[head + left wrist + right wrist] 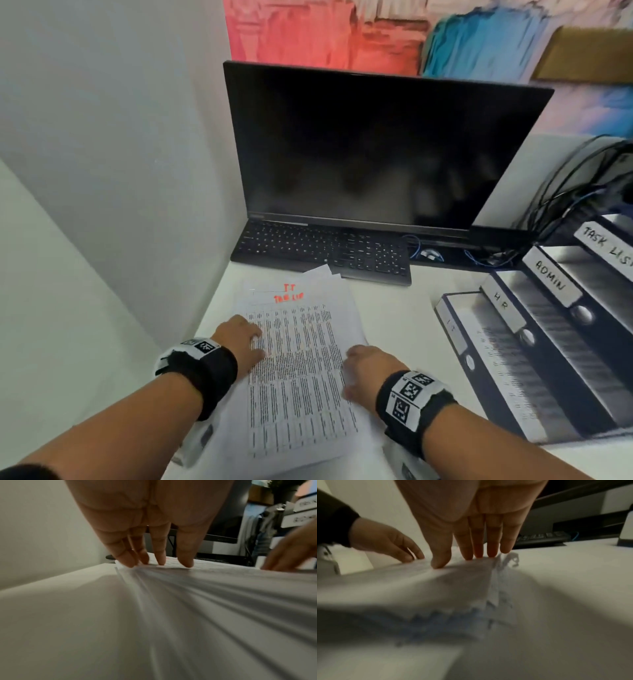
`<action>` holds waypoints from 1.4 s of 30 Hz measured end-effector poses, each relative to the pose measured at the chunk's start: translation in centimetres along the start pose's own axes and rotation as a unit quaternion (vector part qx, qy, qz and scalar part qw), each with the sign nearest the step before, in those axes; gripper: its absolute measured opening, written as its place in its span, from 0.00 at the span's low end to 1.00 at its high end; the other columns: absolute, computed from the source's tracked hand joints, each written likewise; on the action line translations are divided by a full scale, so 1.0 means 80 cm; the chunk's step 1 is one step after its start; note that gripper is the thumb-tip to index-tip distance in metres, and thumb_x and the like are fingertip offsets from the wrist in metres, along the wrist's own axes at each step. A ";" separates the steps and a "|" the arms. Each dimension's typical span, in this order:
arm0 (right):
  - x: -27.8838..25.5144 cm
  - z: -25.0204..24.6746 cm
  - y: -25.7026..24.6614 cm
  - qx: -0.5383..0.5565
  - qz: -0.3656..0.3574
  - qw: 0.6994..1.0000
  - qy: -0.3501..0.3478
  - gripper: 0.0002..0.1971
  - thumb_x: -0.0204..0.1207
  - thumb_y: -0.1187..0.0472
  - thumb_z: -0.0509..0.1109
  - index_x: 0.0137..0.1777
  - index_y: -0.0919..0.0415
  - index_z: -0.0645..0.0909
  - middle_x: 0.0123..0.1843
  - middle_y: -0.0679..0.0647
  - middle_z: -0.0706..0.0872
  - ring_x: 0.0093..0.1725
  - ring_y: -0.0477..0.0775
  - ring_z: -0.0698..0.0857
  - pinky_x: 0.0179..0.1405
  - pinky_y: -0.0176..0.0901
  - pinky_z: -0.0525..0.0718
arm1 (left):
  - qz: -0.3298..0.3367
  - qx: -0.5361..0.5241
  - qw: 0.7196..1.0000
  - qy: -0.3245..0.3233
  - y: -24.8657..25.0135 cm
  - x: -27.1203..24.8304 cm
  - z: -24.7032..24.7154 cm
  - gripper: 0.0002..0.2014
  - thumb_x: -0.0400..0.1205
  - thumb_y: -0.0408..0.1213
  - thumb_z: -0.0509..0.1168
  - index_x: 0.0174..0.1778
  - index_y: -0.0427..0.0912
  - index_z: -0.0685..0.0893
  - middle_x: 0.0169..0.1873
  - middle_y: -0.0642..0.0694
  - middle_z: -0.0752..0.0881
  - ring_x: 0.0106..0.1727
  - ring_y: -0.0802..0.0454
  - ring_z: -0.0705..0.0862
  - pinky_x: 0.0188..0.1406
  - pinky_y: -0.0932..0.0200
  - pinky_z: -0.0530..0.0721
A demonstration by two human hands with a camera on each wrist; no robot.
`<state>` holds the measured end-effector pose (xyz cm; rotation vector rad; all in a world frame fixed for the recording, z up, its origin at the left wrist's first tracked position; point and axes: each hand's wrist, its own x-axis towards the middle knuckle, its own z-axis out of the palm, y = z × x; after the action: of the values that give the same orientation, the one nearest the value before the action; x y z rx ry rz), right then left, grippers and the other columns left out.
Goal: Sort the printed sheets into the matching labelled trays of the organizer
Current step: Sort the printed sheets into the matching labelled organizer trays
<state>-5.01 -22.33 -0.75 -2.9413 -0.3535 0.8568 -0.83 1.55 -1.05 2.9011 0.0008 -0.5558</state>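
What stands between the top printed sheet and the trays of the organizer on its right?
Nothing visible does. Bare white desk lies between the white printed sheet with red handwriting and the dark-blue stepped tray organizer. Both the left hand and right hand rest on the sheet.

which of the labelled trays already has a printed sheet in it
The IT tray, the lowest and nearest one: a printed sheet lies in it. HR, ADMIN and TASK LIST show none.

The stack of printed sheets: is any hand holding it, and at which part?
Neither hand grips it. The left hand presses straight fingers on the left edge of the stack of printed sheets; the right hand presses on its right edge.
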 end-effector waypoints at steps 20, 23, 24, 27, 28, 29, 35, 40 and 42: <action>-0.002 -0.002 0.006 0.005 0.014 1.000 0.012 0.31 0.77 0.46 0.68 0.76 0.58 0.68 0.76 0.50 0.68 0.73 0.54 0.70 0.71 0.51 0.72 | 0.014 -0.305 0.942 0.142 0.005 -0.009 -0.022 0.11 0.79 0.33 0.67 0.34 0.52 0.77 0.32 0.55 0.79 0.39 0.49 0.79 0.36 0.64 0.75; -0.002 -0.014 0.012 0.058 0.060 0.993 0.081 0.40 0.73 0.44 0.71 0.79 0.60 0.59 0.78 0.55 0.67 0.73 0.56 0.71 0.72 0.51 0.72 | 0.062 -0.327 0.935 0.120 0.013 -0.016 -0.031 0.08 0.81 0.31 0.63 0.41 0.48 0.76 0.41 0.52 0.83 0.44 0.52 0.82 0.39 0.65 0.74; -0.004 -0.019 0.016 0.110 0.078 0.985 0.107 0.45 0.72 0.44 0.72 0.82 0.58 0.53 0.80 0.55 0.64 0.75 0.55 0.69 0.74 0.50 0.70 | 0.077 -0.348 0.927 0.119 0.015 -0.019 -0.035 0.05 0.82 0.31 0.62 0.45 0.47 0.77 0.45 0.51 0.85 0.47 0.52 0.83 0.42 0.65 0.75; -0.016 -0.041 0.027 0.277 0.119 0.937 0.175 0.44 0.69 0.48 0.77 0.80 0.55 0.56 0.77 0.51 0.70 0.72 0.52 0.74 0.70 0.48 0.73 | 0.109 -0.427 0.888 0.133 0.021 -0.028 -0.045 0.07 0.85 0.31 0.59 0.52 0.48 0.77 0.48 0.53 0.86 0.49 0.56 0.84 0.47 0.64 0.78; -0.019 -0.047 0.033 0.319 0.119 0.919 0.197 0.34 0.69 0.51 0.77 0.72 0.54 0.65 0.69 0.48 0.78 0.67 0.51 0.78 0.65 0.46 0.77 | 0.120 -0.447 0.876 0.137 0.025 -0.032 -0.049 0.08 0.85 0.31 0.58 0.51 0.50 0.76 0.45 0.54 0.85 0.46 0.59 0.83 0.46 0.64 0.79; -0.022 -0.052 0.039 0.341 0.123 0.907 0.215 0.22 0.72 0.54 0.75 0.62 0.53 0.71 0.59 0.46 0.82 0.59 0.50 0.82 0.57 0.43 0.80 | 0.128 -0.454 0.870 0.141 0.029 -0.035 -0.052 0.09 0.85 0.31 0.57 0.47 0.51 0.75 0.39 0.55 0.83 0.39 0.60 0.81 0.40 0.65 0.78; -0.042 -0.086 0.072 0.267 0.135 0.904 0.304 0.12 0.81 0.58 0.65 0.37 0.56 0.68 0.33 0.51 0.78 0.33 0.48 0.77 0.26 0.35 0.66 | 0.115 -0.375 0.906 0.158 0.042 -0.033 -0.068 0.15 0.78 0.30 0.68 0.55 0.51 0.74 0.54 0.50 0.83 0.58 0.51 0.82 0.59 0.54 0.80; -0.067 -0.105 0.075 0.206 0.102 0.922 0.311 0.09 0.82 0.60 0.62 0.41 0.50 0.66 0.30 0.46 0.75 0.30 0.41 0.73 0.28 0.34 0.69 | 0.210 -0.144 0.943 0.214 0.067 -0.044 -0.110 0.33 0.75 0.44 0.73 0.75 0.52 0.68 0.73 0.55 0.73 0.72 0.55 0.72 0.71 0.59 0.68; -0.075 -0.111 0.071 0.193 0.090 0.925 0.313 0.07 0.82 0.60 0.62 0.44 0.50 0.67 0.30 0.45 0.74 0.30 0.43 0.74 0.29 0.35 0.69 | 0.222 -0.045 0.960 0.165 0.086 -0.045 -0.122 0.28 0.79 0.48 0.67 0.75 0.57 0.68 0.70 0.56 0.77 0.67 0.56 0.76 0.66 0.59 0.74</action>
<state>-4.03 -29.17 9.17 -2.6911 0.1187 -0.0458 -0.33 -3.26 10.44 2.7349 -0.5475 0.0053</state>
